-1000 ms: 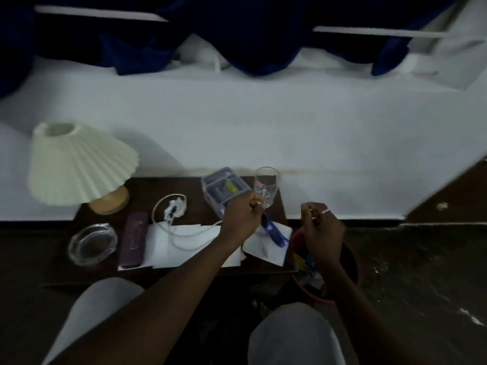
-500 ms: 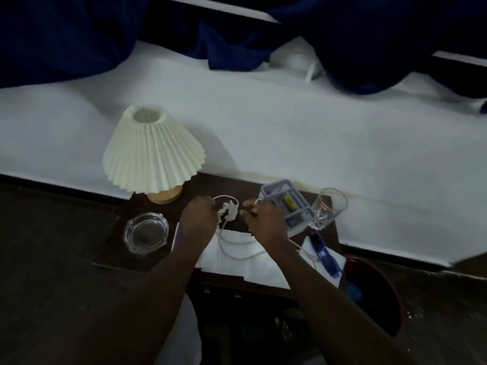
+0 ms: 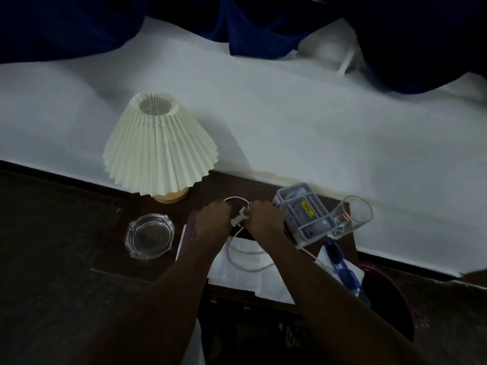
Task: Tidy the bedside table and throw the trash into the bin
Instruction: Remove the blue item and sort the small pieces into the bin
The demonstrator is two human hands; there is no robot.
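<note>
A dark wooden bedside table (image 3: 113, 248) stands against a white bed. My left hand (image 3: 210, 222) and my right hand (image 3: 266, 219) meet over its middle, and both grip a white charger plug (image 3: 238, 218). Its white cable (image 3: 245, 264) loops across white paper sheets (image 3: 245, 280) lying on the table. A purple case (image 3: 188, 233) lies partly hidden under my left wrist. Blue glasses (image 3: 340, 267) rest on a paper at the table's right end. A dark red bin (image 3: 390, 306) stands on the floor to the right of the table.
A cream pleated lamp (image 3: 160, 148) stands at the back left. A glass ashtray (image 3: 149, 235) sits at the front left. A grey organiser tray (image 3: 303, 214) and a tilted-looking drinking glass (image 3: 350, 217) stand at the back right. Blue bedding (image 3: 263, 25) lies on the bed.
My left hand left the blue glasses and my right hand left the bin; both moved to the white plug and closed on it. The view has shifted right and closer.
</note>
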